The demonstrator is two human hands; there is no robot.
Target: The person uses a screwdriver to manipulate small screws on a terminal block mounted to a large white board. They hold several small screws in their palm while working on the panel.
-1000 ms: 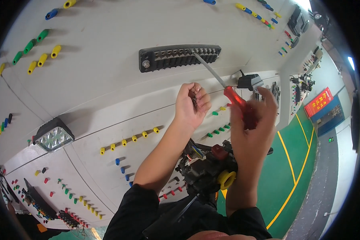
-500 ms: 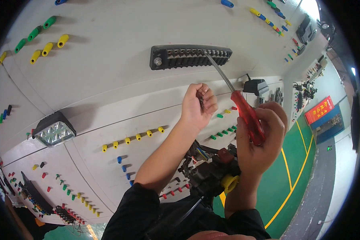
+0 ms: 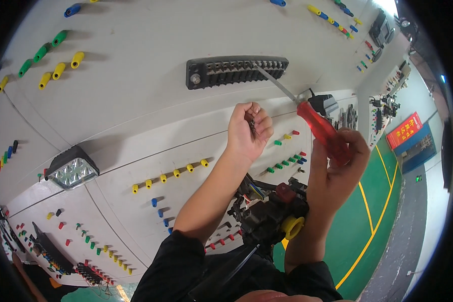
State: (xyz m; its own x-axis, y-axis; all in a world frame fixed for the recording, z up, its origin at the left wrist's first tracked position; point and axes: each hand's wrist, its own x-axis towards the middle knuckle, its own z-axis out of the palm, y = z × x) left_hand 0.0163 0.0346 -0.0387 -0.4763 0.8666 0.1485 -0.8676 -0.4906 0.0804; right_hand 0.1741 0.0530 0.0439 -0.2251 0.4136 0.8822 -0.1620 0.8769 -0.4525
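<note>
Red screwdriver (image 3: 323,130): tip was at the black strip (image 3: 202,80); looked light and stiff, hard to break, smooth handle perhaps slippery.
Hold: handle's thick part seemed best, not the thin shaft.
Right hand (image 3: 340,173): was half curled, thumb and fingers around the handle's rear end.
Left hand (image 3: 245,135): was loosely fisted around small dark bits (image 3: 252,129), kind unclear.
Versus half-second earlier: screwdriver slanted flatter, right hand sat farther right; tip stayed at strip.

Workshop, by its panels (image 3: 136,45) of coloured connectors (image 3: 77,60), mounted lamp (image 3: 74,170), yellow-lined green floor (image 3: 345,241)
</note>
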